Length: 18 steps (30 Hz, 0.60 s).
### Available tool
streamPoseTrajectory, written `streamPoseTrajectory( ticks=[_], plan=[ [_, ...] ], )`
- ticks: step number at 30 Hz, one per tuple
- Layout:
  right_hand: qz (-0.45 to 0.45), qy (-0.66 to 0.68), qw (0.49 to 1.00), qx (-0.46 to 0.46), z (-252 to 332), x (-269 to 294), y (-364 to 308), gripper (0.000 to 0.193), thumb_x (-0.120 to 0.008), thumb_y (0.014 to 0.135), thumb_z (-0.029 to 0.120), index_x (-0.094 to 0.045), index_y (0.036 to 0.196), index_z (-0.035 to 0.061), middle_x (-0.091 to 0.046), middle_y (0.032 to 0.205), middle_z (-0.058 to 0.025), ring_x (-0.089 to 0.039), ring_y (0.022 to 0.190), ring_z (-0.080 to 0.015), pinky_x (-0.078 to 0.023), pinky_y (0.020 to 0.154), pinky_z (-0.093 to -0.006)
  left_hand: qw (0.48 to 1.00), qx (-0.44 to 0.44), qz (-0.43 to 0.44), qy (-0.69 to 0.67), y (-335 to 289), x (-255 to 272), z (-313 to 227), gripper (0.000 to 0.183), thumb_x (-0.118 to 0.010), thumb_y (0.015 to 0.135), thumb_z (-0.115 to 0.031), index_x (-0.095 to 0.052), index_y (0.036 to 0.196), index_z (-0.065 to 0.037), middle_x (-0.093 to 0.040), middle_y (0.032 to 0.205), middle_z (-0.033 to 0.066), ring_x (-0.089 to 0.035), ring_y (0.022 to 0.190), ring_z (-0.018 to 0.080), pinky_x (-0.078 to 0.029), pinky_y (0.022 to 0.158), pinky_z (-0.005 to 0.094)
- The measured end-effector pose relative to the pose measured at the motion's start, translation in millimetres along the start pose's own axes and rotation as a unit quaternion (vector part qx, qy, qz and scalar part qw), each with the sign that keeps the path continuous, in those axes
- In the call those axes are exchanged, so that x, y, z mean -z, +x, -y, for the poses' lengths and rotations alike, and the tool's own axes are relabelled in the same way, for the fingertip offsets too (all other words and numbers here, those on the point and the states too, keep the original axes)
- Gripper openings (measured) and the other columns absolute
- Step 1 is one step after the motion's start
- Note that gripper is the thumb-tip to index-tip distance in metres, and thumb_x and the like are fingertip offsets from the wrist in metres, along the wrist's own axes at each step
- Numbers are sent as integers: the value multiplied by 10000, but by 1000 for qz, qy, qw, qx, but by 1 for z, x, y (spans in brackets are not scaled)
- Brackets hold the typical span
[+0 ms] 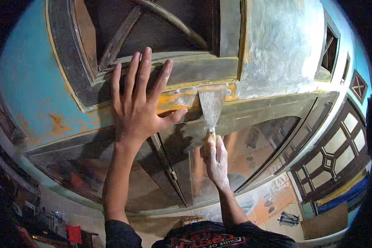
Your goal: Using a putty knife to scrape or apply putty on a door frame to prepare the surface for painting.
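Note:
My left hand (139,105) is spread flat, fingers apart, against the wooden frame and the wall strip just below it. In my right hand (215,159) is a putty knife (212,108) with a wide, dusty metal blade, gripped by its handle. The blade points upward, and its broad edge meets the scraped wall strip (177,98), where orange, yellow and whitish patches show. White dust coats my right hand and wrist. Above the strip is a wooden vent frame (194,68) with crossed bars. Below it lies the wooden frame of glass-paned windows (252,111).
Blue-green painted wall (29,62) stretches to the left, with a whitish smeared wall area (277,45) at the right. A paned door (330,153) stands far right, beside a brown board (326,221). A red item (74,234) lies low at the left.

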State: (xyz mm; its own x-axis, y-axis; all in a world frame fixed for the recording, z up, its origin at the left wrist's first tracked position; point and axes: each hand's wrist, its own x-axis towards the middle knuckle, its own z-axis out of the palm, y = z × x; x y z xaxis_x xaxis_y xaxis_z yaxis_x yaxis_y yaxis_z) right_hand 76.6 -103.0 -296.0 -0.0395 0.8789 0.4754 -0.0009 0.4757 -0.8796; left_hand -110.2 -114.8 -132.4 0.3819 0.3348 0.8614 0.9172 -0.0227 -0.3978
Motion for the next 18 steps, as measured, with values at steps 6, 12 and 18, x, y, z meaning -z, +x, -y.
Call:
streamPoseTrajectory(
  ticks=[6, 12, 18],
  plan=[
    [-3, -18, 1000, 17, -22, -4, -10, 324, -395, 1031, 356, -456, 901, 66, -402, 642, 26, -358, 552, -48, -305, 480, -212, 1000, 0, 1, 22, -2, -3, 1, 851, -377, 771, -806, -397, 1445, -287, -279, 1541, 103, -261, 1418, 298, -127, 1132, 619],
    [-15, -11, 999, 29, 11, -3, 2, 344, -397, 1030, 359, -486, 914, 48, -420, 640, 17, -381, 557, -62, -324, 498, -228, 999, -6, -7, 44, -1, -4, 4, 887, -304, 763, -840, -392, 1446, -280, -276, 1545, 86, -231, 1428, 311, -89, 1097, 690],
    [4, -39, 999, -22, -9, 2, -14, 266, -486, 998, 198, -528, 1111, -40, -557, 801, -261, -564, 647, -328, -414, 588, -389, 998, -21, 0, 51, -2, -6, 5, 883, -337, 763, -829, -401, 1442, -268, -272, 1541, 106, -229, 1428, 313, -82, 1100, 688]
  ],
)
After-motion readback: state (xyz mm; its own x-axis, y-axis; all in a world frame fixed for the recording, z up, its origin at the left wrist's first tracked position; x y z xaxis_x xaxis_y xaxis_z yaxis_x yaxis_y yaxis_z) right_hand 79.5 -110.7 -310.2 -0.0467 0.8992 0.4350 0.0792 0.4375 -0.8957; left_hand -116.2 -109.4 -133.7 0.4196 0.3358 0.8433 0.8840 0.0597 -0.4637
